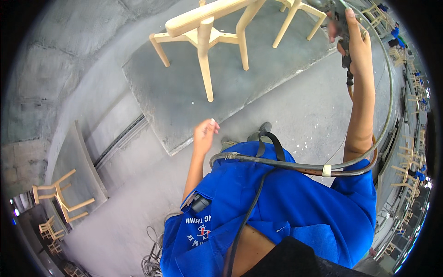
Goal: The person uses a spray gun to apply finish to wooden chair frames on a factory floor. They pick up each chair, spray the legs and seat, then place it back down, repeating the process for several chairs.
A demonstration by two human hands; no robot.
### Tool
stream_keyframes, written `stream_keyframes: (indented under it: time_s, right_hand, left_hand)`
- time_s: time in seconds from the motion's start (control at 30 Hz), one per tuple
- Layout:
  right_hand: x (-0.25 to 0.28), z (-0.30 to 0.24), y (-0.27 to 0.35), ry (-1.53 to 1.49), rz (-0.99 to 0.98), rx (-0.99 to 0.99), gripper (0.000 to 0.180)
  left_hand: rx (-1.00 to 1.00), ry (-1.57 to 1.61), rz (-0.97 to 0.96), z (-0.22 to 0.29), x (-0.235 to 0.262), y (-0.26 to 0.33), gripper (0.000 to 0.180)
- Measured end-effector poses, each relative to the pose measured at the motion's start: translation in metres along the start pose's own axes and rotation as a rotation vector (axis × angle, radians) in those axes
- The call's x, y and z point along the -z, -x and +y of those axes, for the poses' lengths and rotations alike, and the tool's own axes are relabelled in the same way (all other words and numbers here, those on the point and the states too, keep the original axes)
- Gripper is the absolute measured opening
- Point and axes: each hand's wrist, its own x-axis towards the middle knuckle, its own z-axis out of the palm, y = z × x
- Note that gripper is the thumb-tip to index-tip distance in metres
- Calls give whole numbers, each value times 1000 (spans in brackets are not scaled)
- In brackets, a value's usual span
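My right hand [355, 41] is raised at the upper right, fingers wrapped round the handle of a dark spray gun [342, 27] with a hose fitting at its lower end. Left of the gun, an unfinished light-wood chair [203, 46] stands on a grey board [180, 101], its upper part cut off by the frame. More pale wooden legs [287, 23] show between that chair and the gun. My left hand [205, 132] hangs near the front edge of the board, fingers loosely curled in and nothing visible in them. It touches neither chair nor board.
A thick hose [295, 165] loops across my body and up past my right arm. Another wooden chair [62, 196] is on a second board [76, 157] at the left. Tangled cables [152, 258] lie low on the floor. Several chairs [408, 161] line the right side.
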Motion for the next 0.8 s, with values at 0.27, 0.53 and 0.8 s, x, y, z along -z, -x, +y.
stream_keyframes:
  time_s: [0.27, 0.53, 0.8]
  right_hand:
    - [51, 69, 36, 1, 186, 0, 65]
    - [13, 177, 186, -361, -77, -667, 67]
    - [43, 202, 170, -287, -121, -697, 55]
  left_hand:
    - [-557, 153, 372, 110, 31, -177, 56]
    - [-348, -15, 297, 131, 42, -184, 41]
    - [-792, -386, -35, 130, -54, -132, 42]
